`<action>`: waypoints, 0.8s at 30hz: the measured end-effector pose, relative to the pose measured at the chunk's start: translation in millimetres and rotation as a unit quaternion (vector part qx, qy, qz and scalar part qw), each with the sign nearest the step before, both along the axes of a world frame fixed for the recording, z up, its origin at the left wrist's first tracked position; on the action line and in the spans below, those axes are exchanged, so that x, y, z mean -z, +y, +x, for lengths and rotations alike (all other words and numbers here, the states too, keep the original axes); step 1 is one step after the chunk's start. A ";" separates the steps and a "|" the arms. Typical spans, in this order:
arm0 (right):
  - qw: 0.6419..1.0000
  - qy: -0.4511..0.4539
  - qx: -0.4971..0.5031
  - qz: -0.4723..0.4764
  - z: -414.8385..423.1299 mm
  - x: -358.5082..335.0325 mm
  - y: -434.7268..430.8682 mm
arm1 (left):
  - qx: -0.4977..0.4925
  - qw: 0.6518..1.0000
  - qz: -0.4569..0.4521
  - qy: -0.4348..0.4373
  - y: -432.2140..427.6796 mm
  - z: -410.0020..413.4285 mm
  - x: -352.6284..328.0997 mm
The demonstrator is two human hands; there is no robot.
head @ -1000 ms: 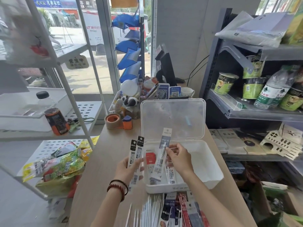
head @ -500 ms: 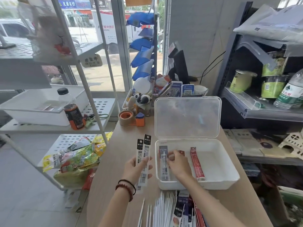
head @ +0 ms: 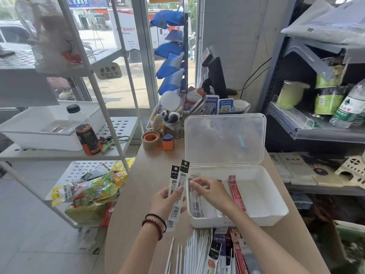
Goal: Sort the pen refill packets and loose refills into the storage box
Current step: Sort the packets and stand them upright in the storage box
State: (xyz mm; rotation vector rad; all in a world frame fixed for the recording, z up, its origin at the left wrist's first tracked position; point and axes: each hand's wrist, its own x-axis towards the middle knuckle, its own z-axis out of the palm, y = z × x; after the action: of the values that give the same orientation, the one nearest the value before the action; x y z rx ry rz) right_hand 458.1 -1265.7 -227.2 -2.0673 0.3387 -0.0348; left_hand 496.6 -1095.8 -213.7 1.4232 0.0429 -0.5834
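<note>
A white storage box (head: 262, 196) stands open on the wooden table, its clear lid (head: 225, 139) upright. My left hand (head: 166, 200) grips two black-topped refill packets (head: 178, 182) just left of the box. My right hand (head: 209, 189) reaches over the box's left rim, fingers loosely bent near the left hand's packets; whether it holds anything I cannot make out. Clear refill packets (head: 197, 204) and a red packet (head: 236, 192) lie inside the box. Loose white refills (head: 189, 252) and several mixed packets (head: 227, 252) lie on the table in front of the box.
A tape roll (head: 151, 139) and orange dispenser (head: 168, 142) sit behind the box's left side, with a desk organiser (head: 169, 119) beyond. A white rack with snack bags (head: 92, 190) stands left; a grey shelf of goods (head: 320, 127) stands right.
My right hand has laid the clear packet down in the box's left side and lifted back toward the left rim. The left hand has kept hold of its two packets.
</note>
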 end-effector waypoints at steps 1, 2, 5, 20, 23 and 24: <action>0.999 -0.019 -0.007 0.032 -3.7 -7.5 -0.1 | 0.009 1.000 -0.003 -0.003 -1.5 -0.7 -0.5; 0.998 -0.033 -0.010 0.045 -7.3 -13.6 -0.3 | 0.021 1.000 -0.006 -0.005 -2.9 -2.0 -1.7; 0.998 -0.065 0.002 0.028 -15.7 -25.8 -2.5 | 0.058 0.998 -0.017 -0.011 -7.0 -3.9 -5.9; 0.959 -0.005 0.194 0.207 -28.3 -27.9 -51.9 | 0.078 0.995 0.040 -0.053 -33.0 0.5 -10.5; 0.963 0.012 0.217 0.157 -25.7 -15.4 -65.0 | 0.081 0.995 0.028 -0.046 -31.9 3.0 -10.2; 0.968 0.021 0.213 0.128 -24.8 -11.2 -66.6 | 0.086 0.995 0.034 -0.048 -31.3 3.1 -10.2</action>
State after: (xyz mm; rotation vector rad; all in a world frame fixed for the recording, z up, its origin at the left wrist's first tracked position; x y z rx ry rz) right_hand 433.3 -1332.3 -215.9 -1.7100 0.7692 -0.1965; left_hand 499.7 -1127.1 -203.4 1.5292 -0.1390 -0.6585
